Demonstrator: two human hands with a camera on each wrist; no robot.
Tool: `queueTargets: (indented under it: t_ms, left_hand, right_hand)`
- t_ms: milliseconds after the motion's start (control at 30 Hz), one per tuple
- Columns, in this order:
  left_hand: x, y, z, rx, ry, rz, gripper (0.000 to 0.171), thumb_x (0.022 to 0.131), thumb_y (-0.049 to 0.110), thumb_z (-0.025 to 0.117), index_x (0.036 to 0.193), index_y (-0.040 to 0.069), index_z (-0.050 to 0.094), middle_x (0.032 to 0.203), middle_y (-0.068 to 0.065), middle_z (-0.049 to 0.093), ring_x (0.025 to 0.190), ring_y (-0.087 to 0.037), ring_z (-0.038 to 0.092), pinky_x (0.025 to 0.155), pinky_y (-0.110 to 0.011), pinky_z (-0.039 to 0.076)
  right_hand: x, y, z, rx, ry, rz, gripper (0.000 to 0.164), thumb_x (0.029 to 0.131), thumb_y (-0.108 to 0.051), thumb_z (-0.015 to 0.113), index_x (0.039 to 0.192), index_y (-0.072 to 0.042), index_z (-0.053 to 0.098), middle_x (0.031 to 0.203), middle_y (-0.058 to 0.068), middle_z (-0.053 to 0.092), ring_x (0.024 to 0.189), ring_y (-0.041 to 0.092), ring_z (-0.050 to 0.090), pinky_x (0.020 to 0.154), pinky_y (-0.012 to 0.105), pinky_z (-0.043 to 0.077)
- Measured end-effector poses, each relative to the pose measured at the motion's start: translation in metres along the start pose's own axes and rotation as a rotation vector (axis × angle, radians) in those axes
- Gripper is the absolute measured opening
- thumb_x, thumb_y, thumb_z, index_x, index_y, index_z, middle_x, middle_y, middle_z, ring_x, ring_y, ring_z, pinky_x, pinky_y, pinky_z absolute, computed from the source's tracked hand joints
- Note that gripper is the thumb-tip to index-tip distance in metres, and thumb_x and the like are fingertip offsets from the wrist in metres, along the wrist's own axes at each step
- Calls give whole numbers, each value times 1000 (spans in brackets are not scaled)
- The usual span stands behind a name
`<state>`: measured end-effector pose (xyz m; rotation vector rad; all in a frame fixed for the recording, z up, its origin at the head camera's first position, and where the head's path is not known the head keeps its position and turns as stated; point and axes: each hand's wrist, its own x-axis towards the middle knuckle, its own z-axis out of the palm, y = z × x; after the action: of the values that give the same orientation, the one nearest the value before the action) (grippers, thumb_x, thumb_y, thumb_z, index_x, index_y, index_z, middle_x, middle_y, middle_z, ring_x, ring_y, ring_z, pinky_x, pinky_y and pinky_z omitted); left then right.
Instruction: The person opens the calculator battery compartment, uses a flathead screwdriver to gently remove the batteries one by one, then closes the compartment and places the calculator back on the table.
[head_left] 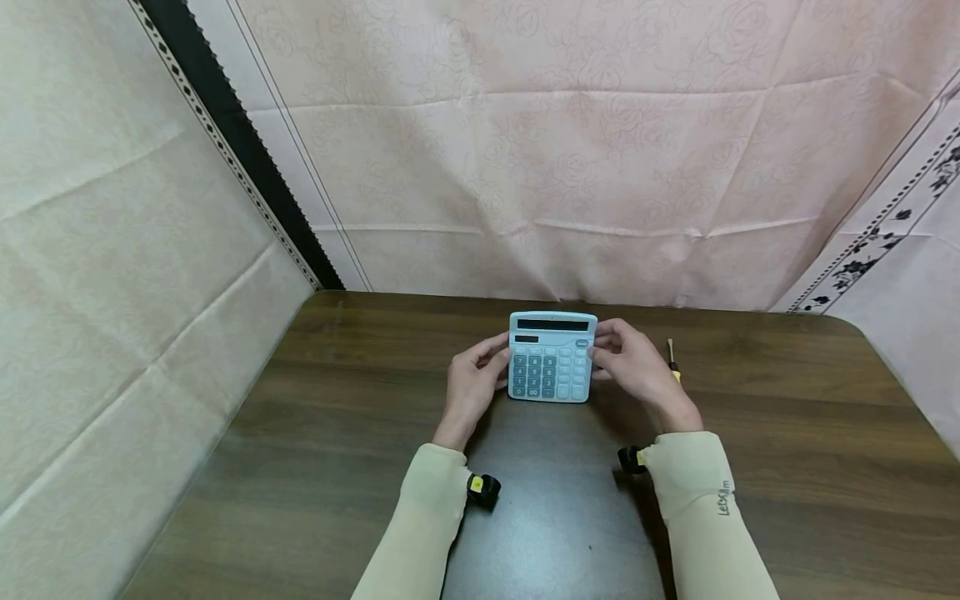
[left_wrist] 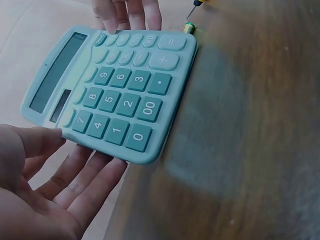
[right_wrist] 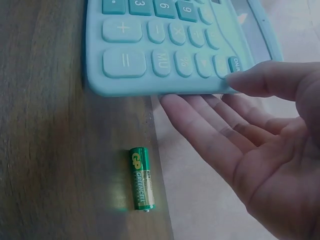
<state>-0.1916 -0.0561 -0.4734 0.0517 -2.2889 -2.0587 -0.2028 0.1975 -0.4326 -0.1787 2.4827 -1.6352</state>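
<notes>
A light blue calculator is held between both hands, its keys and display facing the person. My left hand grips one side edge, with the thumb at the rim and the fingers reaching underneath, as the left wrist view shows. On the opposite edge, my right hand pinches it, thumb on the front near the ON key and fingers behind. A green GP battery lies on the table below the calculator's right edge in the right wrist view.
Just beyond the right hand lies a screwdriver with a yellow and black handle. The brown wooden table has rounded far corners. Pale patterned cloth hangs behind it, and more cloth hangs at the left.
</notes>
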Motion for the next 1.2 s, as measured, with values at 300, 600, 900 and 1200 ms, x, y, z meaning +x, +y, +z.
queueTargets:
  t_ms: [300, 600, 900, 1200]
  left_hand:
    - [1, -3, 2, 42, 1, -24, 34, 105, 10, 68, 137, 21, 75, 119, -2, 74, 99, -19, 70, 81, -40, 64]
    - [2, -7, 3, 98, -11, -23, 35, 104, 8, 68, 136, 19, 74, 121, -1, 75, 97, -18, 71, 75, -36, 64]
    - [0, -9, 4, 154, -30, -10, 37, 103, 5, 69, 139, 13, 72, 129, -7, 74, 98, -17, 74, 77, -34, 63]
    - [1, -12, 4, 237, -20, 20, 41, 100, 1, 68, 140, 10, 71, 132, -9, 73, 112, -21, 73, 97, -41, 58]
  right_hand:
    - [2, -2, 5, -33, -2, 26, 41, 108, -3, 58, 145, 6, 44, 130, 27, 59, 108, 37, 66, 88, 48, 62]
    - [4, -2, 8, -77, -22, 50, 41, 107, -2, 58, 145, 7, 44, 128, 28, 57, 102, 37, 68, 83, 44, 64]
    - [5, 1, 11, -110, -44, 84, 40, 106, -1, 58, 143, 9, 47, 126, 28, 56, 98, 39, 69, 79, 43, 65]
    - [7, 3, 18, -148, -31, 141, 43, 104, 0, 57, 146, 9, 48, 127, 28, 57, 96, 35, 69, 78, 41, 64]
